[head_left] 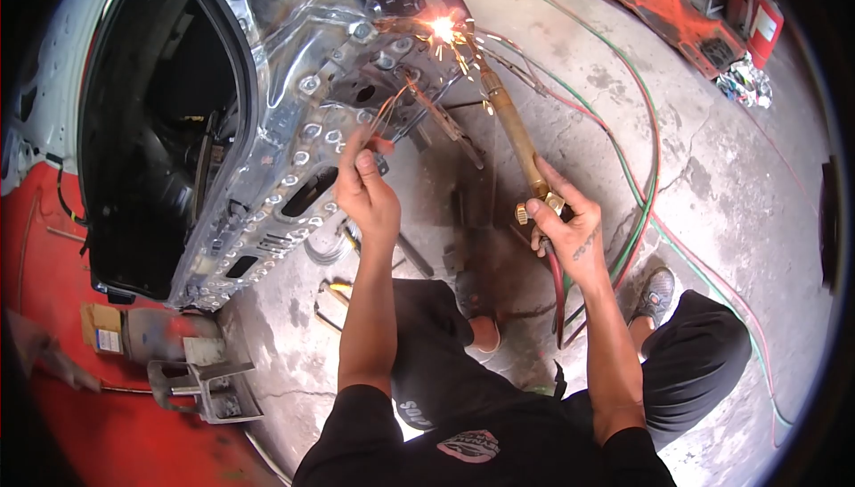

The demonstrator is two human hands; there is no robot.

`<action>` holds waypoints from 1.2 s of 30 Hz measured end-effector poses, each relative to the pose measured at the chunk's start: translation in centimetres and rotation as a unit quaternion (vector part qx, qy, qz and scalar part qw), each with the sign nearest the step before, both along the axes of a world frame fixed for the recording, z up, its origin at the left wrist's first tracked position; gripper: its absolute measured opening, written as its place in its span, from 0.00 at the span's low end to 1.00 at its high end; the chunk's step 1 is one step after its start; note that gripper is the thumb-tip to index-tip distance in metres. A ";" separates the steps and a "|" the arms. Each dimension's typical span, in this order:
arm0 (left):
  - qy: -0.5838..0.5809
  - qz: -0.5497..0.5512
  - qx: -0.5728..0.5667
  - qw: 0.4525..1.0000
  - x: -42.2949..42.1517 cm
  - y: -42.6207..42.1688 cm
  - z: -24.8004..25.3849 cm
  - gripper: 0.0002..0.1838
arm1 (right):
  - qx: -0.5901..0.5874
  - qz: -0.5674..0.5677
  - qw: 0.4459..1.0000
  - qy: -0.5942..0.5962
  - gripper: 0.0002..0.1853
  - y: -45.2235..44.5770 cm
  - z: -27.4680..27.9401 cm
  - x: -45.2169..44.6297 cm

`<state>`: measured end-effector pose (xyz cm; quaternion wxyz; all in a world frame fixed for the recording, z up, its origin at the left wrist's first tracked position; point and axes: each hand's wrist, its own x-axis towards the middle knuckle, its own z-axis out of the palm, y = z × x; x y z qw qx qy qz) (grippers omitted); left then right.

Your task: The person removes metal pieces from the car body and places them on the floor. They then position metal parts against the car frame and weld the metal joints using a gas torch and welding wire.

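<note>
My right hand (572, 224) is closed around the brass handle of a gas torch (510, 126), near its valve knob. The torch points up and away from me, and a bright flame with sparks (443, 28) glares at its tip against the bare metal car body (312, 86). My left hand (367, 193) pinches thin copper-coloured wire rods (389, 106) beside the spot-welded panel. The rods' upper ends lie near the metal below the flame. Glare hides the exact spot being heated.
Red and green hoses (637, 206) curve across the concrete floor (704, 148) on the right. A dark car window (160, 139) lies at left. A metal bracket (209, 380) and a cardboard box (102, 328) sit lower left. A red metal part (650, 6) lies upper right.
</note>
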<state>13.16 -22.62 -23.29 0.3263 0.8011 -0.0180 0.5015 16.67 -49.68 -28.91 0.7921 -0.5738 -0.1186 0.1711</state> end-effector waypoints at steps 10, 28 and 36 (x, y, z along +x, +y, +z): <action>0.143 0.165 0.080 0.973 -2.5 1.0 -1.9 0.11 | 0.012 0.005 1.000 0.004 0.30 0.1 -0.2 0.1; 0.167 0.154 0.164 0.960 -4.2 3.0 -1.5 0.08 | 0.008 0.003 1.000 0.007 0.30 0.4 0.0 -0.1; 0.092 -0.049 -0.125 0.987 -3.4 0.3 -2.5 0.11 | 0.005 0.000 1.000 0.006 0.30 0.5 -0.1 0.0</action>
